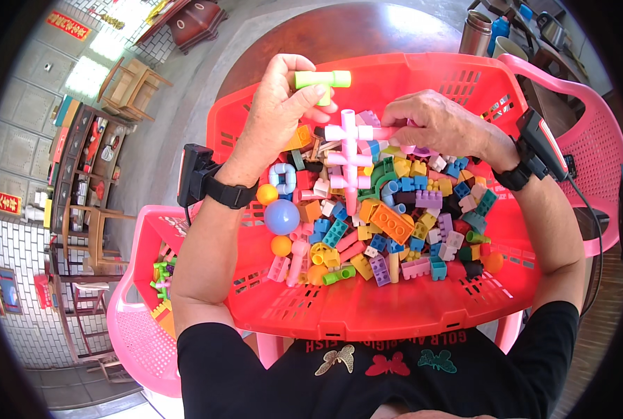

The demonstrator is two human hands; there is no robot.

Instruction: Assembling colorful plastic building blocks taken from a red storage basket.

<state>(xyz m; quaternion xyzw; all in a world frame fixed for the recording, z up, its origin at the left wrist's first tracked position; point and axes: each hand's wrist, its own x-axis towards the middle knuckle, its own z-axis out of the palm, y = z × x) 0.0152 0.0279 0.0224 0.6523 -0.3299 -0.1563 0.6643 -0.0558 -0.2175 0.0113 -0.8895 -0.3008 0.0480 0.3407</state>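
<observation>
My left hand (276, 112) pinches a light green T-shaped tube piece (323, 79) and holds it above the far side of a red plastic basket (367, 311). My right hand (441, 126) grips one arm of a pink assembly of joined tube pieces (348, 150) that stands upright over the pile. The green piece sits just above the top end of the pink assembly, not touching it. The basket is full of several mixed building blocks and tubes, with a blue ball (282, 216) and small orange balls (281, 245) at its left. Both wrists carry black devices on straps.
The basket rests across pink plastic chairs (140, 335), one at my lower left holding a few loose blocks (160, 278), another at the right (594, 150). A round dark wooden table (339, 35) lies beyond, with a steel flask (476, 33) and cups at its right.
</observation>
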